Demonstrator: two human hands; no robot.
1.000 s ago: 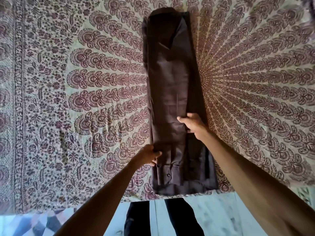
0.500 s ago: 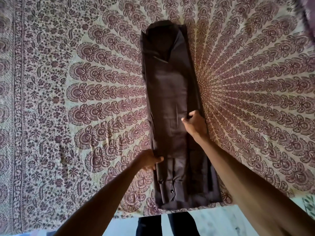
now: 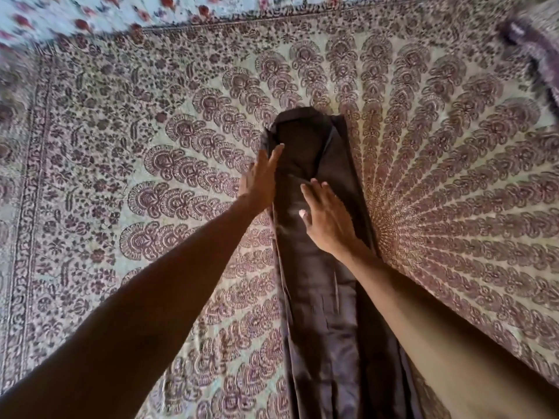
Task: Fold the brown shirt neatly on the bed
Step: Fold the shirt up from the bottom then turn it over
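The brown shirt (image 3: pixel 320 297) lies on the bed as a long narrow strip, collar end at the far side, hem running out of the bottom of the frame. My left hand (image 3: pixel 261 179) is flat with fingers stretched out, along the shirt's left edge near the collar. My right hand (image 3: pixel 328 220) lies palm down with fingers apart on the shirt's upper middle. Neither hand grips the cloth. My forearms hide part of the shirt's lower right side.
The bed is covered by a cream bedspread (image 3: pixel 151 176) with a maroon fan pattern and a floral border at the left. A light blue floral cloth (image 3: pixel 90 13) lies along the far edge. A dark bunched fabric (image 3: pixel 535 40) sits at the top right corner.
Both hands let go of the shirt's lower part and moved up toward the collar, now flat and open. The view shifted forward, so the bed's near edge and floor are out of sight.
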